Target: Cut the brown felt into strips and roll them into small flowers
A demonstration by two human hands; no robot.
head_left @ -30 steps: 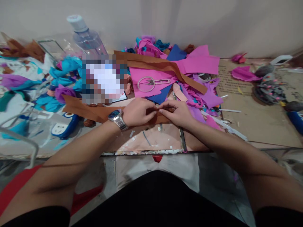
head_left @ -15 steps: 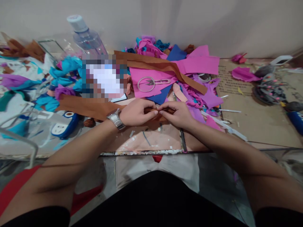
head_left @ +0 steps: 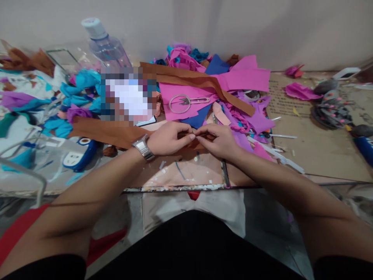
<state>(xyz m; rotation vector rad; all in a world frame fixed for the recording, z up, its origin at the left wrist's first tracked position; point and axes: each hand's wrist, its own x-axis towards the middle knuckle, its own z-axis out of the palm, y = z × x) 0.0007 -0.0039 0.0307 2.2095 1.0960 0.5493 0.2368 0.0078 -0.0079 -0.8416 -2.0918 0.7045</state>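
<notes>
A long strip of brown crepe paper (head_left: 107,132) runs from the left to beneath my hands. My left hand (head_left: 169,139), with a metal watch (head_left: 143,147) at its wrist, pinches the strip between thumb and fingers. Opposite it, my right hand (head_left: 217,140) pinches the same strip, and the two thumb tips almost meet. Fingers cover most of the paper at the pinch. Just beyond the hands, thread snips (head_left: 195,101) with a large ring lie on pink crepe paper (head_left: 244,76). A blue piece (head_left: 201,116) sits under the pink.
Left of the hands stand a clear bottle (head_left: 109,50) with a white cap and a blue-and-white power socket (head_left: 80,153). Coloured scraps (head_left: 58,126) cover the left side. At the right, a dark pincushion (head_left: 332,111) with several pins rests on cardboard (head_left: 303,149).
My fingertips have shifted very slightly at the pinched brown paper; the right fingers look a little more raised. Everything else stays in place.
</notes>
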